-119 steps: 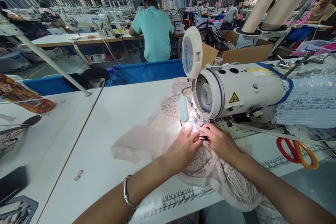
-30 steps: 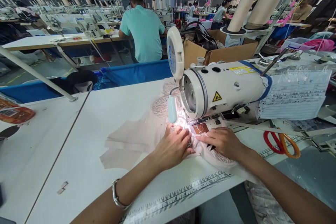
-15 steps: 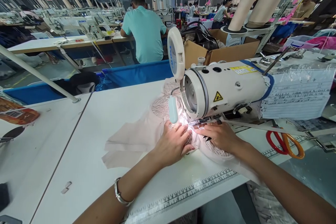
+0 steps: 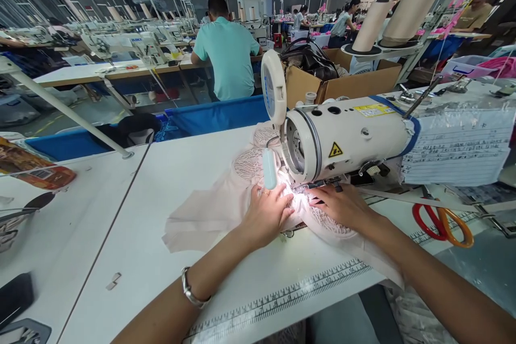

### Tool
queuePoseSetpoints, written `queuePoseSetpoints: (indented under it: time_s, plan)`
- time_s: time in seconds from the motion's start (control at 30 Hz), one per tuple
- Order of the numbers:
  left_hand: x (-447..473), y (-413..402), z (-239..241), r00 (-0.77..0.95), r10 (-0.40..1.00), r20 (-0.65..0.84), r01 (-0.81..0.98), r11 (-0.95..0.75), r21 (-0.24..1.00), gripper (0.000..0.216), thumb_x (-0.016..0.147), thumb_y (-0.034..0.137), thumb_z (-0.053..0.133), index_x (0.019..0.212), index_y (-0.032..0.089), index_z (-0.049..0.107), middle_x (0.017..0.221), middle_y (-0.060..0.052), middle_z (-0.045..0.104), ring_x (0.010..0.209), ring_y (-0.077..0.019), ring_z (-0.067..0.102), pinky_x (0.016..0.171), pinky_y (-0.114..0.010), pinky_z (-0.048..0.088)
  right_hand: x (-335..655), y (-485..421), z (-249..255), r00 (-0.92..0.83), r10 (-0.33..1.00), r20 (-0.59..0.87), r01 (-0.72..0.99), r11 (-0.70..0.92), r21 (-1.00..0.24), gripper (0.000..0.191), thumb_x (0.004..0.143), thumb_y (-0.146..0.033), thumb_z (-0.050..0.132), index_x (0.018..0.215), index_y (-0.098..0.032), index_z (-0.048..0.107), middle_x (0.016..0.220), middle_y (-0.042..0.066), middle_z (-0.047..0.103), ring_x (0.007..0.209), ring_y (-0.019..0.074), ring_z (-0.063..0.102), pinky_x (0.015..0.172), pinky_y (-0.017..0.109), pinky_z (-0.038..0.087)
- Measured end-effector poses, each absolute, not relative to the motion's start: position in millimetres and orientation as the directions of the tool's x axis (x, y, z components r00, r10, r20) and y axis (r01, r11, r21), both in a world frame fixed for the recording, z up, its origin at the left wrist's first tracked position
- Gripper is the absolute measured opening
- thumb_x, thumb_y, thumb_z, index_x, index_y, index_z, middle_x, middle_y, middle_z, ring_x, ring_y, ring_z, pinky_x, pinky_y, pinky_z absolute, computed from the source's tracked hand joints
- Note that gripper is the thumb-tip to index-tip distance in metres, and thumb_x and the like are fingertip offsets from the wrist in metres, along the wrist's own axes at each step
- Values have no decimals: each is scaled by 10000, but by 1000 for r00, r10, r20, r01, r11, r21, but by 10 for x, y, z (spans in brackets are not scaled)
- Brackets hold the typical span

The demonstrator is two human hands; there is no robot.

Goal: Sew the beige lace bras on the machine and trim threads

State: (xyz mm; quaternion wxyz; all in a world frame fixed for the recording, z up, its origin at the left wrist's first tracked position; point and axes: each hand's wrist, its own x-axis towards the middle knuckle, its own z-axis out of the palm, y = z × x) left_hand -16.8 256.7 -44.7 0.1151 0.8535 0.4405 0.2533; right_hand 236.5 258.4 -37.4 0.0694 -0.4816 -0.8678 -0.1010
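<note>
A pale pink lace garment piece lies across the white table, with its gathered part under the needle area of a white sewing machine. My left hand rests flat on the fabric left of the needle, fingers apart. On the other side, my right hand presses the lace with its fingers stretched toward the needle. A small dark shape shows at those fingers; I cannot make out what it is. A bright light shines on the cloth between both hands, and the needle tip is lost in the glare.
Scissors with red and orange handles lie right of my right forearm. A printed ruler runs along the table's front edge. Thread cones and a cardboard box stand behind the machine. A person sits ahead.
The view has shifted slightly, so most things appear farther right. Both hands stay on the fabric beside the needle area. Less of the dark shape by my right fingers shows now.
</note>
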Motion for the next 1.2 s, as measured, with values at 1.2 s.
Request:
queuePoseSetpoints:
  time_s: [1.2]
  plan:
    - [-1617,3037,73,-230,958,171,-659,-282,697,468,973,529,509,1147,139,701,1282,-166,674,1350,-344,520,1130,-510,429,195,2849,-82,-422,895,-145,-769,-438,-465,390,1011,-393,548,693,-191,448,559,-92,196,459,78,136,379,144,199]
